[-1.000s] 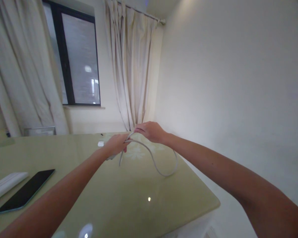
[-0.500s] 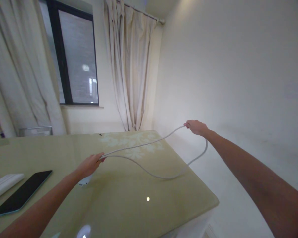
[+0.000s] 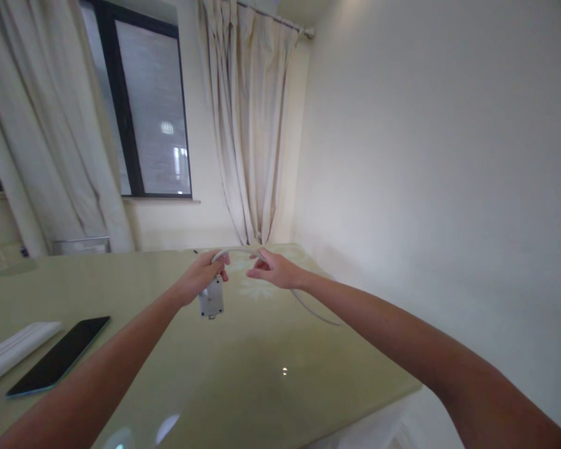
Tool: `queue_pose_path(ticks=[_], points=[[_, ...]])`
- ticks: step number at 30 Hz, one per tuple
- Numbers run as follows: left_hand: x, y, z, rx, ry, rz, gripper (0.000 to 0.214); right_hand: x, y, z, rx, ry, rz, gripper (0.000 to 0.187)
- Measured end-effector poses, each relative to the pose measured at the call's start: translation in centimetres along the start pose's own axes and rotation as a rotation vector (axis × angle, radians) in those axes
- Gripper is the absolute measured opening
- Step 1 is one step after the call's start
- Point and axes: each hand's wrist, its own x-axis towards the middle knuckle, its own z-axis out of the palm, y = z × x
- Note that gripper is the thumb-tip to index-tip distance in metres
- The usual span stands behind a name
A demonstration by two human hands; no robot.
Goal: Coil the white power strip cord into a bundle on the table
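My left hand (image 3: pixel 202 275) is closed round a pale grey cable (image 3: pixel 236 249) above the table. Just under its fingers hangs a small white box (image 3: pixel 211 298) with dark spots at its corners; whether the fingers touch the box too I cannot tell. The cable arches across a short gap to my right hand (image 3: pixel 275 269). There it runs between the bent fingers, with the thumb pointing left. Past the right wrist the cable droops toward the table's right side, partly hidden by the forearm.
A dark tablet (image 3: pixel 60 358) lies on the shiny greenish table (image 3: pixel 243 386) at left. Beside it is a long white object (image 3: pixel 16 352). A wall (image 3: pixel 439 206) rises along the right, and curtains (image 3: pixel 257 137) hang behind the table.
My right hand has come left and down, close to my left hand. The wide cable loop between them has become a short arch. My left hand has risen slightly rightward, and the white box shows more.
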Motion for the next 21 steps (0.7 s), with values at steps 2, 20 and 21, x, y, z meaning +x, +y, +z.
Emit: queue_pose_path(ticks=[2,20,21], points=[[0.0,-0.3,-0.8,-0.035,0.036,-0.005,0.035,0.4,0.1,0.5,0.026,-0.055,0.054,0.031],[-4.3,-8.8,-2.8,-0.508,0.023,-0.477,0.063,-3.3,6.9,-11.2,-0.808,0.099,0.440,0.028],[-4.2,-9.3,-2.7,-0.545,0.058,-0.485,0.063,-3.8,7.3,-11.7,-0.836,0.094,0.470,0.030]])
